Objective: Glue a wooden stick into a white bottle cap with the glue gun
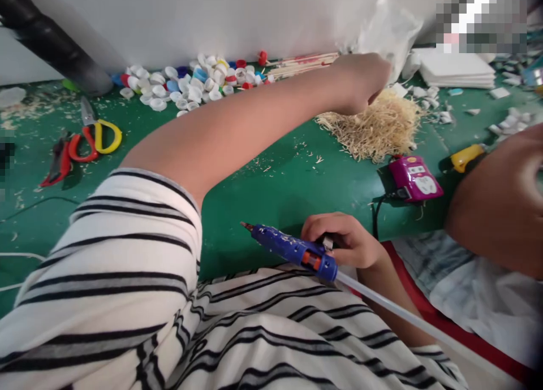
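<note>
My left arm reaches across the green table to the far right. My left hand rests curled on top of a pile of thin pale wood slivers; its fingertips are buried, so I cannot see what they pinch. My right hand is closed round the grip of a blue hot glue gun near my striped shirt. The gun's nozzle points left and a clear glue stick sticks out of its back.
Several plastic bottle caps lie at the back by the wall, beside wooden skewers. Red-and-yellow scissors and red pliers lie left. A purple device, a yellow cutter, white foam sheets and another person's limb are right.
</note>
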The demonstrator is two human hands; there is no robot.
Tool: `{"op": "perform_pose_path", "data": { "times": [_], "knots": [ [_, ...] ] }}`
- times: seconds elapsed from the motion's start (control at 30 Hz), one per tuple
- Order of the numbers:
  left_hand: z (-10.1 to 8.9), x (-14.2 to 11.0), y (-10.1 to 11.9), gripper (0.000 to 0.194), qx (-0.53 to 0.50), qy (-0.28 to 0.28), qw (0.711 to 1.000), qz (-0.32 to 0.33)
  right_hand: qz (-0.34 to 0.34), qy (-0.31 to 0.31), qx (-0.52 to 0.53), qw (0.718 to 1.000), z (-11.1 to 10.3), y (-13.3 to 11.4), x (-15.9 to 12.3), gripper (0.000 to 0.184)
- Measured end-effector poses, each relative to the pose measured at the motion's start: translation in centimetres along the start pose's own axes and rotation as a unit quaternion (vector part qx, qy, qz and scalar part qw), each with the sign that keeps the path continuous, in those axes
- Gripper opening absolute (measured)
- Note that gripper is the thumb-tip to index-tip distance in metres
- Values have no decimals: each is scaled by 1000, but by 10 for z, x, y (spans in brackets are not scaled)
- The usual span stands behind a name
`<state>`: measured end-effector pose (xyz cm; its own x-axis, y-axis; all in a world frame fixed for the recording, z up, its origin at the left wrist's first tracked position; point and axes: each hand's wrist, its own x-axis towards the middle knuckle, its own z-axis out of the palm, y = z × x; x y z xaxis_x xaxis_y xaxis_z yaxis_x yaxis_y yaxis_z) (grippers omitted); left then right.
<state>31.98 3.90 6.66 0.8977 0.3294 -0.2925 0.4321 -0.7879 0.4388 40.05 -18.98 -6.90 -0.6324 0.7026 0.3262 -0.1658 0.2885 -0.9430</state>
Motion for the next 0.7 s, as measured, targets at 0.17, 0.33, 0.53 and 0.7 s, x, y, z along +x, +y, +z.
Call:
{"op": "perform_pose_path", "data": {
  "times": [0.17, 0.33, 0.53, 0.7],
  "knots": [
    [8, 6, -2, 56, 192, 216, 954, -74, -16, 12, 1, 1000, -1, 1, -2, 26],
    [9, -31, -12, 64, 230, 232, 939, -107, -17, 57, -23, 998, -2, 1, -5, 24],
    [19, -116, -39, 49, 220, 253, 925, -176, -2, 128, -47, 991, -10, -8, -8, 21],
    [50, -191, -73, 36, 125, 286, 926, -213, 60, 207, -286, 934, -33, -24, -12, 20]
  ]
}}
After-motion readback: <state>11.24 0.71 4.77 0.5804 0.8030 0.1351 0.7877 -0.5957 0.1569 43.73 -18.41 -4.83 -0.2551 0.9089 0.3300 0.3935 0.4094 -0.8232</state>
